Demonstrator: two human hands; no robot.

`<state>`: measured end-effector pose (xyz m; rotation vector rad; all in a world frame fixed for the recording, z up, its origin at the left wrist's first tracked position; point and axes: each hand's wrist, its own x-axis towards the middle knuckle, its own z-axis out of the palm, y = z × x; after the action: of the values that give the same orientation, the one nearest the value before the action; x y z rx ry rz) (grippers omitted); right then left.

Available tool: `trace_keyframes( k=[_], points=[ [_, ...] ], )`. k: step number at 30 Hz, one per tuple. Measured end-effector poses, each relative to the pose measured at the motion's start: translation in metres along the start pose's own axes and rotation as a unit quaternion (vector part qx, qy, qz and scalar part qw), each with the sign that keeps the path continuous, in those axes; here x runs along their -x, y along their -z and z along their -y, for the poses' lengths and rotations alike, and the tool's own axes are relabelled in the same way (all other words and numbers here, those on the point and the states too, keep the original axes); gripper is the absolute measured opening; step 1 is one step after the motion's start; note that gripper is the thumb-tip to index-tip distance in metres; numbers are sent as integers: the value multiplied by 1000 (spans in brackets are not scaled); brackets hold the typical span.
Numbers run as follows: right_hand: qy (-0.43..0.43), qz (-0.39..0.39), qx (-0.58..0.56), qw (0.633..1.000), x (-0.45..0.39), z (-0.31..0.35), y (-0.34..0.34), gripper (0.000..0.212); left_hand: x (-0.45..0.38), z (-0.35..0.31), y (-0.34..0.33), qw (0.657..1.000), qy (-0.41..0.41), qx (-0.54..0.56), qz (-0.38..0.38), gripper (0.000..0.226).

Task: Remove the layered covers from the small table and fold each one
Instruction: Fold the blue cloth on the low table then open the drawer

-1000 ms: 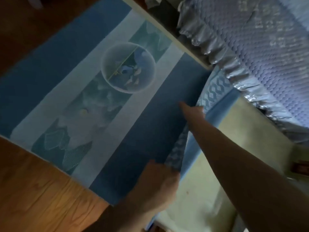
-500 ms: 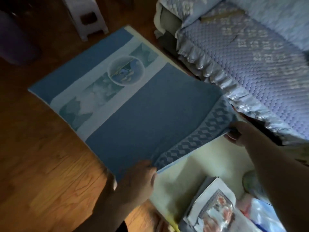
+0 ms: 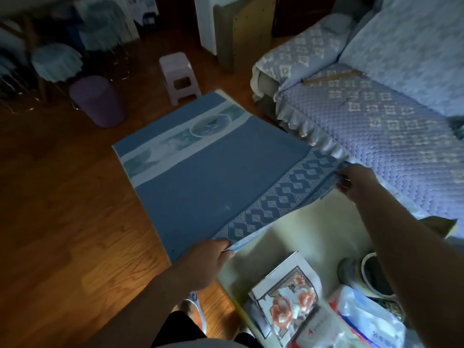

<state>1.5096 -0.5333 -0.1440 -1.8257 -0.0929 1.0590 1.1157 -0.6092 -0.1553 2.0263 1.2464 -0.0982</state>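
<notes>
Purple bin [image 3: 98, 101]: on the wooden floor, far left. Pale stool [image 3: 179, 77]: beyond the cover's far corner. Blue cover [image 3: 213, 177]: spread flat over the far part of the counter [image 3: 311, 237], near patterned edge lifted clear of the cream surface. Left hand [image 3: 204, 263]: fingers curled, pinching the cover's near-left corner. Floral folded cloth [image 3: 285, 300]: lying on the counter's near end. Right hand [image 3: 357, 182]: gripping the cover's near-right corner. Quilted sofa [image 3: 376, 114]: at right, beside the counter.

cover [image 3: 213, 187]: blue, pale scenic band, diamond-key border | sofa [image 3: 376, 116]: lilac quilted | stool [image 3: 179, 76]: pale pink
</notes>
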Motion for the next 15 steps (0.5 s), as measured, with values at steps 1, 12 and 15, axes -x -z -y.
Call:
trace_keyframes(
  k=[1,12,15],
  points=[
    [12,0,-11,1000,5,5,9,22,3,-8,-1,1000,6,19,6,24],
    [136,-46,19,989,52,34,120,37,17,-112,16,992,-76,22,98,42],
    [121,-78,28,989,56,33,145,49,18,-132,7,985,-109,22,132,44]
  ],
)
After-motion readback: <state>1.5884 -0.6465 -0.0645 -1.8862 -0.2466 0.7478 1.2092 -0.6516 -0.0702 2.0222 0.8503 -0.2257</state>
